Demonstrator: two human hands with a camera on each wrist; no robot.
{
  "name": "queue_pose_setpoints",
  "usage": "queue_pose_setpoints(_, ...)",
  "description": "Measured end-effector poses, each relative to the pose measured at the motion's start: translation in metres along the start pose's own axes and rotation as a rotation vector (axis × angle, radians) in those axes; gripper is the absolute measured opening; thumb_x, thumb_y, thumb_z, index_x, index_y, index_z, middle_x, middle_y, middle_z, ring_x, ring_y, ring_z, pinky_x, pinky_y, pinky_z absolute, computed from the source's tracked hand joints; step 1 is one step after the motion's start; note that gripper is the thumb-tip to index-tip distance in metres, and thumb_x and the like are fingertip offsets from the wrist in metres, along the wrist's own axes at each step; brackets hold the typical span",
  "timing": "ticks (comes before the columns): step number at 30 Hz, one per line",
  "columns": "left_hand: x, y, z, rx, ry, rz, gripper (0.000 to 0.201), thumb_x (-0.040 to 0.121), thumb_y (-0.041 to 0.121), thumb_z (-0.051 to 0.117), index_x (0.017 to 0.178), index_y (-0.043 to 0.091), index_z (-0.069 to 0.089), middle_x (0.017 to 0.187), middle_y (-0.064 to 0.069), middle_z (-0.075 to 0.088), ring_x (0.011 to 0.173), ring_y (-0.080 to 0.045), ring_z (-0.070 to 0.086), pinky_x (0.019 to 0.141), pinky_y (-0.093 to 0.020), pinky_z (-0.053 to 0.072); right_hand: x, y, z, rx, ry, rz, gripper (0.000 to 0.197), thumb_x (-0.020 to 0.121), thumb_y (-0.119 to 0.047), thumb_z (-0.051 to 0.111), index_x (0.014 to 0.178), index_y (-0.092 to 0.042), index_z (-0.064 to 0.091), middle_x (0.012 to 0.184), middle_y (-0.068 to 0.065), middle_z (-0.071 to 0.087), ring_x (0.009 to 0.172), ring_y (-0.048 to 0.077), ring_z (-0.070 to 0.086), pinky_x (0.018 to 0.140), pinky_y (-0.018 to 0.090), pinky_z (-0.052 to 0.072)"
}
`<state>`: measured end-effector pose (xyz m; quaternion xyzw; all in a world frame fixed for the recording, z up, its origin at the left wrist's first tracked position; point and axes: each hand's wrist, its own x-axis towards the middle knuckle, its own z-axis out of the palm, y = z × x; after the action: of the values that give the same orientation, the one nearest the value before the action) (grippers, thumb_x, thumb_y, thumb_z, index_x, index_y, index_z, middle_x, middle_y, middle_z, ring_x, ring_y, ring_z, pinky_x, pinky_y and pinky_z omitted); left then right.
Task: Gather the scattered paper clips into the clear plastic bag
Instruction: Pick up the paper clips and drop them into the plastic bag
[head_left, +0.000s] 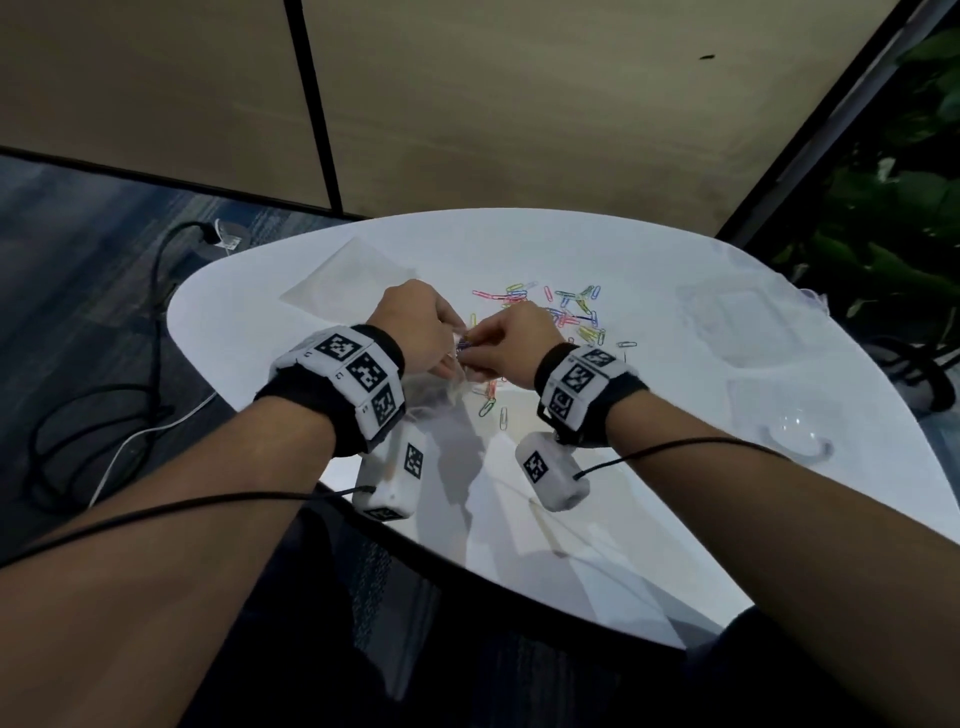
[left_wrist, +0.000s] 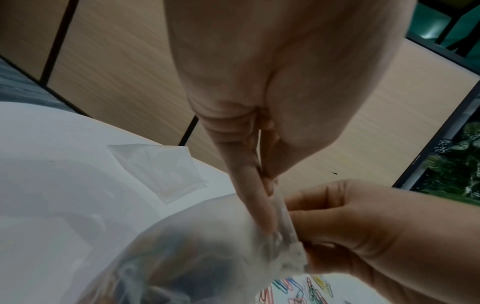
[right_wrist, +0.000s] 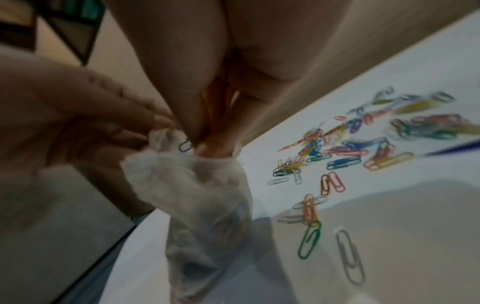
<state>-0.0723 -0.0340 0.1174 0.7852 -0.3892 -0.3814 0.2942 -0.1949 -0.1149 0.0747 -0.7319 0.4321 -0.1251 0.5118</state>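
Left hand (head_left: 415, 325) pinches the clear bag (right_wrist: 207, 205) mouth; it hangs mouth-up. Right hand (head_left: 506, 343) pushes a blue clip (right_wrist: 185, 146) in. Loose clips (head_left: 566, 312) lie mid-table (head_left: 649, 260), away from edges.

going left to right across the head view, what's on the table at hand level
flat plastic bag → left hand → right hand → scattered paper clips → clear plastic packaging

Head view looks down from above; both wrist views, close in, share the table (head_left: 649, 260).
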Motion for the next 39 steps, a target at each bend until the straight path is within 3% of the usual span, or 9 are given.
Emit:
queue_pose_setpoints(5, 0.006, -0.007, -0.001, 0.014, -0.005, 0.030, 0.026, 0.098, 0.001, 0.049, 0.102, 0.008, 0.074, 0.082, -0.018, 0.075, 0.072, -0.028, 0.077, 0.076, -0.040, 0.064, -0.001, -0.008, 0.006, -0.506, -0.093, -0.231, 0.015, 0.078, -0.007, 0.063, 0.069, -0.009, 0.074, 0.053, -0.003, 0.062, 0.048, 0.011, 0.052, 0.051, 0.019, 0.041)
queue_pose_setpoints(8, 0.008, -0.010, -0.003, 0.015, 0.018, 0.030, 0.025, 0.097, 0.001, 0.050, 0.101, 0.008, 0.073, 0.084, -0.017, 0.075, 0.073, -0.029, 0.076, 0.077, -0.040, 0.063, 0.003, -0.009, -0.008, -0.409, -0.151, -0.218, 0.013, 0.085, -0.016, 0.065, 0.088, -0.013, 0.078, 0.072, 0.000, 0.074, 0.061, 0.009, 0.065, 0.061, 0.015, 0.052)
queue_pose_setpoints(11, 0.007, -0.010, -0.007, -0.014, 0.046, 0.009, 0.025, 0.099, 0.002, 0.048, 0.101, 0.006, 0.073, 0.077, -0.017, 0.073, 0.066, -0.026, 0.075, 0.067, -0.032, 0.064, 0.011, 0.004, -0.032, -0.123, 0.045, -0.149, 0.016, 0.088, -0.019, 0.067, 0.097, -0.011, 0.077, 0.087, 0.006, 0.076, 0.071, 0.015, 0.071, 0.073, 0.031, 0.061)
queue_pose_setpoints(14, 0.006, -0.010, -0.010, -0.025, 0.045, -0.006, 0.024, 0.099, 0.001, 0.049, 0.101, 0.006, 0.071, 0.072, -0.016, 0.071, 0.057, -0.018, 0.071, 0.053, -0.023, 0.061, 0.025, 0.046, -0.064, -0.483, 0.215, -0.004, 0.030, 0.092, -0.029, 0.060, 0.119, -0.018, 0.069, 0.123, 0.003, 0.067, 0.108, 0.017, 0.064, 0.100, 0.026, 0.046)
queue_pose_setpoints(18, 0.003, -0.008, -0.010, 0.003, 0.031, -0.005, 0.026, 0.098, -0.001, 0.047, 0.101, 0.009, 0.071, 0.070, -0.012, 0.071, 0.056, -0.017, 0.071, 0.058, -0.024, 0.061, 0.035, 0.115, -0.101, -0.729, 0.151, 0.306, 0.062, 0.099, -0.040, 0.044, 0.152, -0.012, 0.027, 0.158, 0.011, 0.026, 0.145, 0.026, 0.027, 0.118, 0.035, 0.023)
queue_pose_setpoints(24, 0.003, -0.007, -0.010, -0.007, 0.025, -0.013, 0.027, 0.098, -0.002, 0.047, 0.106, 0.008, 0.071, 0.074, -0.015, 0.071, 0.068, -0.026, 0.075, 0.067, -0.034, 0.064, 0.040, 0.136, -0.092, -0.696, 0.153, 0.342, 0.060, 0.100, -0.042, 0.041, 0.144, -0.002, 0.032, 0.151, 0.020, 0.033, 0.136, 0.036, 0.038, 0.109, 0.041, 0.033)
queue_pose_setpoints(29, 0.002, -0.008, -0.009, 0.000, 0.015, -0.023, 0.027, 0.099, -0.003, 0.047, 0.109, 0.006, 0.070, 0.078, -0.016, 0.070, 0.062, -0.021, 0.071, 0.064, -0.031, 0.064, 0.049, 0.123, -0.060, -0.885, -0.007, 0.249, 0.083, 0.085, -0.065, 0.047, 0.152, -0.026, 0.019, 0.157, 0.011, 0.021, 0.141, 0.038, 0.028, 0.111, 0.051, 0.033)
queue_pose_setpoints(36, 0.005, -0.013, -0.010, 0.000, 0.012, -0.032, 0.027, 0.098, -0.003, 0.047, 0.112, 0.003, 0.070, 0.076, -0.015, 0.070, 0.061, -0.020, 0.072, 0.067, -0.033, 0.064, 0.054, 0.087, -0.031, -1.132, 0.001, 0.056, 0.026, 0.093, -0.015, 0.046, 0.109, -0.011, 0.066, 0.107, 0.013, 0.067, 0.092, 0.029, 0.063, 0.077, 0.031, 0.051)
queue_pose_setpoints(39, 0.003, -0.011, -0.010, 0.008, 0.007, -0.030, 0.026, 0.099, -0.002, 0.048, 0.109, 0.004, 0.071, 0.074, -0.013, 0.069, 0.055, -0.016, 0.070, 0.057, -0.026, 0.062, 0.051, 0.080, -0.028, -1.153, 0.005, 0.093, 0.022, 0.091, -0.006, 0.050, 0.100, -0.008, 0.071, 0.102, 0.011, 0.069, 0.091, 0.026, 0.065, 0.078, 0.030, 0.055)
